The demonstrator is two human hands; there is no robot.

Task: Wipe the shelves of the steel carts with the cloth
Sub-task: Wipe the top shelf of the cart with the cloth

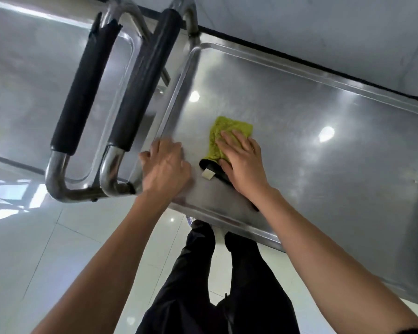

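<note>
The right hand [243, 162] is lying flat on the cloth [227, 136], its fingers [229, 141] straight and a little spread, pressing the cloth down on the shelf [299, 121]. It is not gripping anything; the palm is covering the near part of the cloth. The cloth is yellow-green with a black edge [209, 166] and a small pale tag [208, 174] at its 7 o'clock corner. It is sitting on the top shelf of the right cart, near the shelf's left end.

The left hand [165, 165] is resting at 9 o'clock from the cloth, just beside it, on the shelf's left corner. Its fingers are nearly straight and are lying over the raised rim; the picture is blurred here, so I cannot tell if they are curling around the rim.

The shelf is shiny steel and is reflecting round lights. At 10 o'clock two handles [140, 92] with black padding are standing side by side, one from each cart, and the second cart's shelf [22, 80] is lying further left. The floor [34, 249] is pale glossy tile. A pale wall with a dark base strip is running behind the carts. The person's dark trousers [217, 285] are showing below, between the arms.
</note>
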